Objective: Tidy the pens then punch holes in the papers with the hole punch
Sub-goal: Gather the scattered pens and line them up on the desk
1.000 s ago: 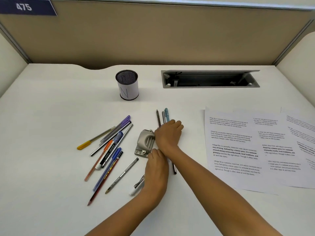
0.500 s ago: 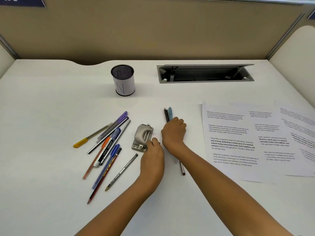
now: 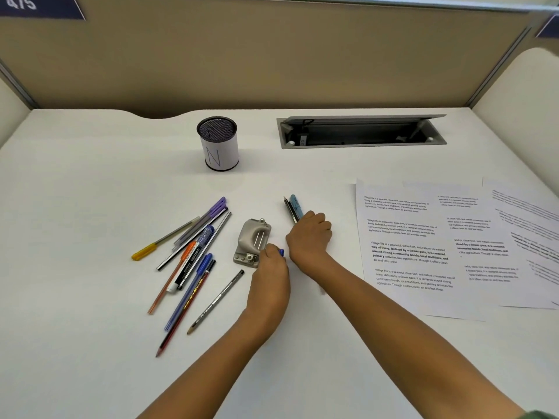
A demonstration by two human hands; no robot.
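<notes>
My right hand (image 3: 309, 237) is closed around a bundle of pens (image 3: 292, 207); a light blue one and two dark ones stick out beyond the fingers. Just to its left, my left hand (image 3: 270, 267) grips a pen whose blue tip (image 3: 281, 252) shows past the knuckles, right beside the grey hole punch (image 3: 253, 241). Several loose pens and pencils (image 3: 193, 252) lie fanned out left of the punch. A mesh pen cup (image 3: 218, 143) marked "N" stands upright at the back. Printed papers (image 3: 408, 246) lie overlapping on the right.
The white desk (image 3: 90, 182) is walled by beige partitions at the back and sides. An open grey cable tray (image 3: 361, 133) is set into the desk behind the papers.
The white pen that lay near my left wrist is gone from the desk, and a blue pen tip now shows in my left hand. The pen end trailing behind my right wrist is hidden.
</notes>
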